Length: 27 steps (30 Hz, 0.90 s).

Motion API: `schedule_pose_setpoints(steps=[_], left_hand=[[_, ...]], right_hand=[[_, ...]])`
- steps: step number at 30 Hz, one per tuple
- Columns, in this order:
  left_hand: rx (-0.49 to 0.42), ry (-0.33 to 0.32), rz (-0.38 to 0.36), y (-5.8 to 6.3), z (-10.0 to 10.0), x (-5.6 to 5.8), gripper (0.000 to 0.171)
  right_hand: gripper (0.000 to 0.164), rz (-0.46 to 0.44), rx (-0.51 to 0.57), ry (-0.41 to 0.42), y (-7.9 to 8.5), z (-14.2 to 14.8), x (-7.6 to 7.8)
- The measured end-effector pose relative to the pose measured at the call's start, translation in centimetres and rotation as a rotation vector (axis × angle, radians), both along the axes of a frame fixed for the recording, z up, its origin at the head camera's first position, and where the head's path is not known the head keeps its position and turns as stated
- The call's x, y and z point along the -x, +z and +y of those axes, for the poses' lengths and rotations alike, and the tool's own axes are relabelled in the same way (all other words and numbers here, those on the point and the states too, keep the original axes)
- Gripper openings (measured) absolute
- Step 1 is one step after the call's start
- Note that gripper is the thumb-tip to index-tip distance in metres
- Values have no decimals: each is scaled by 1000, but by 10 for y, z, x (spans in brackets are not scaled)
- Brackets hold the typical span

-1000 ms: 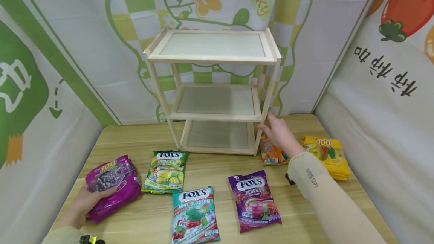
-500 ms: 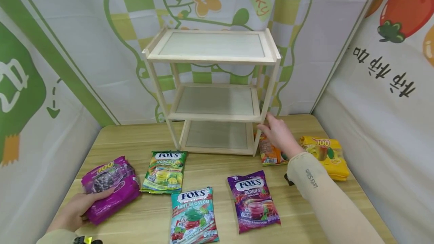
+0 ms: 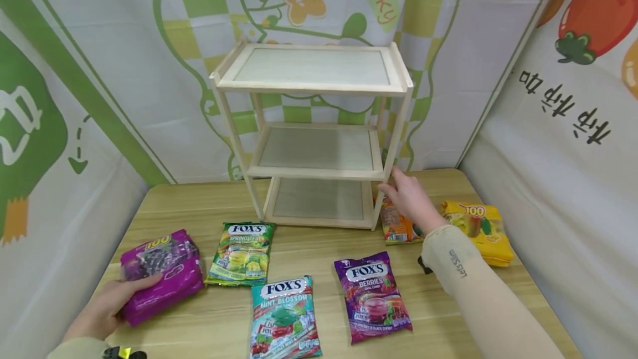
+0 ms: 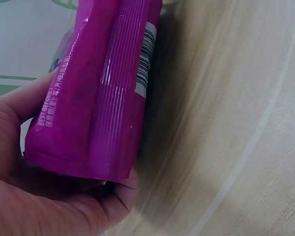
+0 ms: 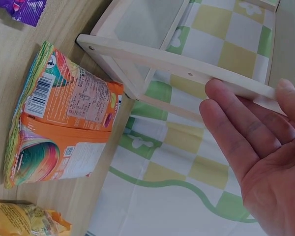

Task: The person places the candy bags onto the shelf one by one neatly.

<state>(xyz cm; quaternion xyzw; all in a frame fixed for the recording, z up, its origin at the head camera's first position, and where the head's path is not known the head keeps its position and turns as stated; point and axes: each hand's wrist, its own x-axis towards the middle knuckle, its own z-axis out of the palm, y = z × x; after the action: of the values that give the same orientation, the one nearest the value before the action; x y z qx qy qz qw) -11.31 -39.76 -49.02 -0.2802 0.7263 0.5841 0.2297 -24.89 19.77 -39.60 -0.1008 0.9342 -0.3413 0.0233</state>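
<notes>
On the left of the light wood-grain table (image 3: pixel 194 201), the left hand (image 3: pixel 106 303) grasps a glossy purple plastic bag (image 3: pixel 171 265), thumb on top, other fingers partly hidden underneath. The right hand (image 3: pixel 412 198) lies relaxed, fingers nearly straight, touching the right front post (image 3: pixel 399 126) of a pale wooden three-tier shelf (image 3: pixel 319 173). Hand and cream sleeve (image 3: pixel 490 303) partly cover an orange plastic packet (image 3: pixel 396 225) and a yellow plastic bag (image 3: pixel 483 231).

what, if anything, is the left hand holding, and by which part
The left hand holds the shiny purple plastic bag by its near left end, with the thumb over its upper face.
</notes>
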Motion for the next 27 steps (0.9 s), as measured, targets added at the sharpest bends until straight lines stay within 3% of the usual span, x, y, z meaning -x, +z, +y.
schedule_pose_setpoints(steps=[6,13,21,27], left_hand=[[-47,-11,15,3,-2,-1,111],[-122,32,20,-1,-3,-5,89],[-296,48,31,1,-6,-5,81],[-323,57,48,2,-9,-6,45]], right_hand=[[33,7,-2,4,0,0,0],[34,7,6,10,0,-1,1],[35,25,-1,19,0,-1,0],[36,21,0,16,1,-1,0]])
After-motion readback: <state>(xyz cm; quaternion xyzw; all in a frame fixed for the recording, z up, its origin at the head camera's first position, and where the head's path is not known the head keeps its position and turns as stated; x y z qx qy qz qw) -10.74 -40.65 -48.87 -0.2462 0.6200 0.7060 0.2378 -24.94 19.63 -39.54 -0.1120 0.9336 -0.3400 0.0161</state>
